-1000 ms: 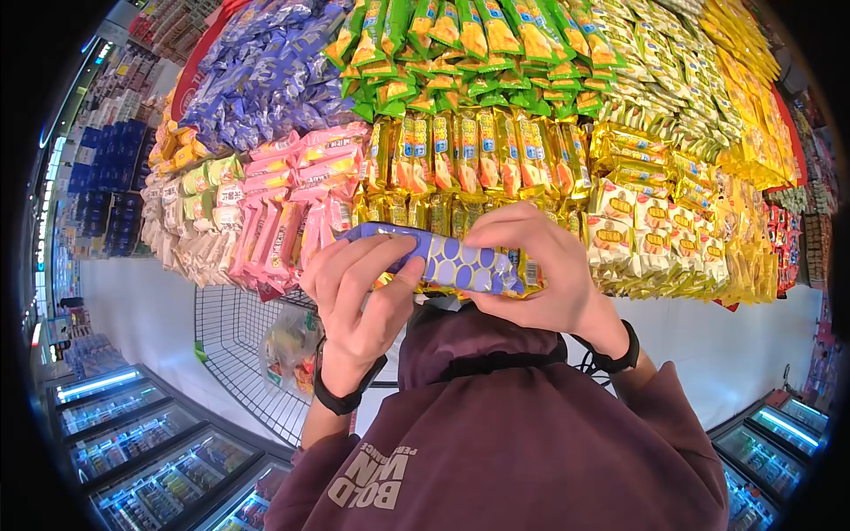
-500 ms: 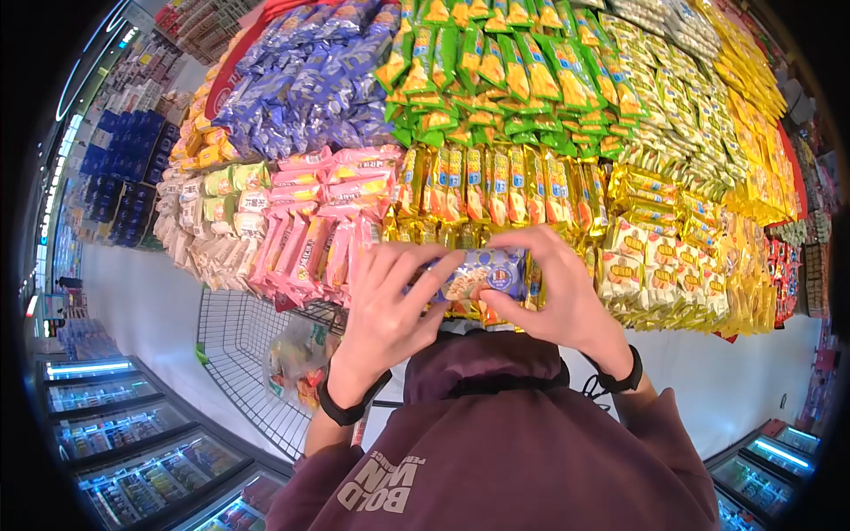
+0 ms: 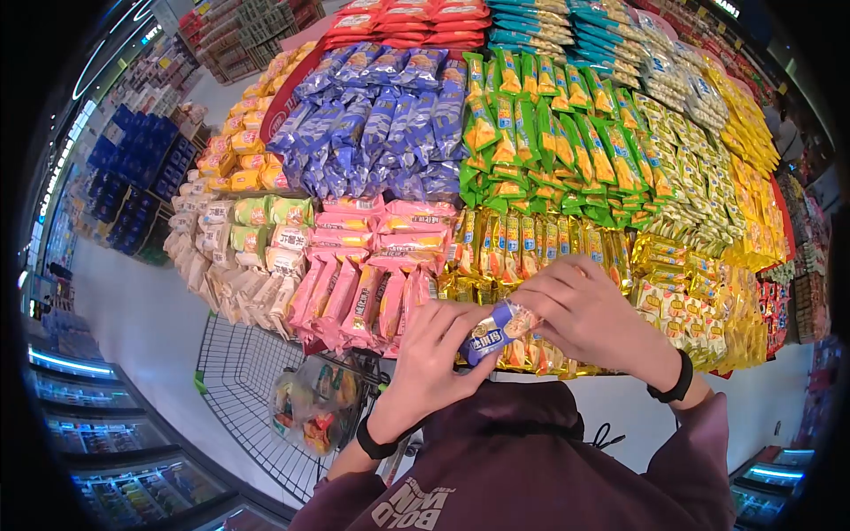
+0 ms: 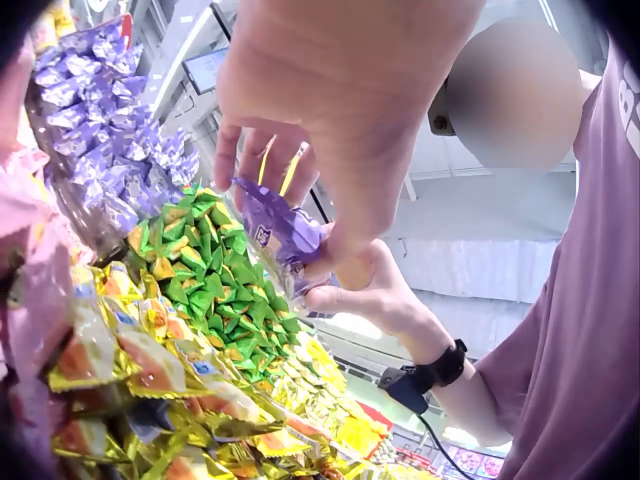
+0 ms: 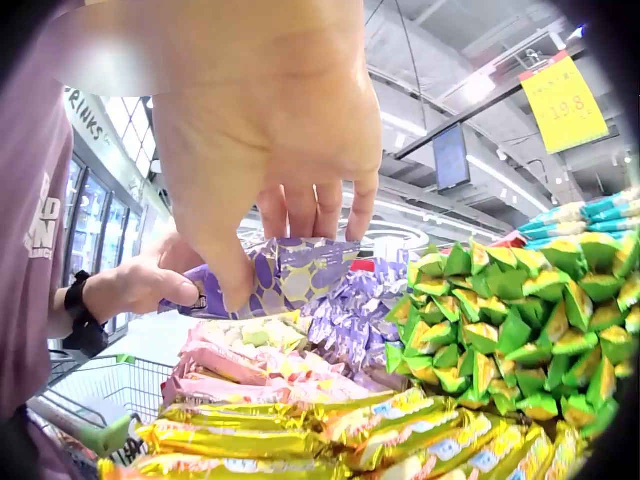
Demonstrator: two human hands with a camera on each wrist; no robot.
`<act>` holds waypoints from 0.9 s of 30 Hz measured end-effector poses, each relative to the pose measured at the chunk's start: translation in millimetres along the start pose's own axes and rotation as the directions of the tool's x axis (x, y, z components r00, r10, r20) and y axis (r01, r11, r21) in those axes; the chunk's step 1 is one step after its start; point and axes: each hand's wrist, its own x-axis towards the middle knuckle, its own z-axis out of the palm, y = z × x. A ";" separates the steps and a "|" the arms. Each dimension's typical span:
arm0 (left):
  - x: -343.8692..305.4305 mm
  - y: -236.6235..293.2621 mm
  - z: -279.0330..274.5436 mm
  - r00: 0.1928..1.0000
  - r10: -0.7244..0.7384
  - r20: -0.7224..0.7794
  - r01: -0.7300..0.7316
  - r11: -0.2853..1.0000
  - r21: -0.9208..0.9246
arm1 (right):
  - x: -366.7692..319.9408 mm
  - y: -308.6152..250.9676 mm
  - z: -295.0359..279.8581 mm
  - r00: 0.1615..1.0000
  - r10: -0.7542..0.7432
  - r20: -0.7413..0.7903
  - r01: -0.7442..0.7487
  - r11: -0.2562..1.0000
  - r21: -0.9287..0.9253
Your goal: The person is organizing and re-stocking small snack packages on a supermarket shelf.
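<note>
A purple-and-white snack packet (image 3: 494, 331) is held in front of my chest, over the front edge of a large snack display. My left hand (image 3: 443, 343) grips its lower left end, thumb and fingers curled round it. My right hand (image 3: 560, 308) pinches the upper right end from above. The left wrist view shows the packet (image 4: 284, 224) between both hands, with the right hand (image 4: 372, 290) behind it. From the right wrist view, the packet (image 5: 292, 274) lies under my right fingers (image 5: 318, 205), and the left hand (image 5: 150, 282) holds its far end.
The sloped display holds rows of pink packs (image 3: 372, 265), blue packs (image 3: 381, 124), green packs (image 3: 540, 133) and yellow packs (image 3: 699, 230). A wire shopping cart (image 3: 239, 372) with a bag of goods (image 3: 310, 411) stands at lower left. Freezer cabinets (image 3: 106, 442) line the aisle.
The packet has gone from lying flat and wide between both hands to a tilted, end-on pose, lower in view. Both hands have drawn closer together. My head has tipped up, showing more of the display.
</note>
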 end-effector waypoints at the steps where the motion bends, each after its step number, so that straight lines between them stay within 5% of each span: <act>1: 0.0 -4.4 -5.8 0.999 -0.008 -0.047 0.007 1.000 -0.027 | 10.6 0.6 -5.7 0.999 -0.043 0.005 0.043 0.998 -0.039; 4: 1.6 -11.7 -24.1 0.977 -0.023 -0.211 0.009 0.998 -0.065 | 47.1 -3.7 -28.5 0.994 -0.099 0.057 0.100 0.995 -0.015; 8: 5.1 -24.0 -41.9 0.942 -0.037 -0.334 0.016 0.998 -0.065 | 79.4 6.6 -27.1 0.991 -0.103 -0.080 0.112 0.986 0.126; 14: 4.3 -34.4 -49.6 0.939 -0.048 -0.339 0.040 0.999 -0.031 | 99.3 14.7 -5.4 0.970 -0.225 -0.088 0.236 0.961 0.144; 22: 13.9 -44.7 -49.3 0.968 -0.017 -0.249 -0.002 0.997 -0.076 | 93.2 23.7 -4.8 0.981 -0.194 0.003 0.191 0.964 0.183; 27: 28.3 -38.1 -48.6 0.970 0.047 -0.239 -0.071 0.993 -0.093 | 97.3 29.6 -27.0 0.971 -0.239 -0.018 0.239 0.970 0.030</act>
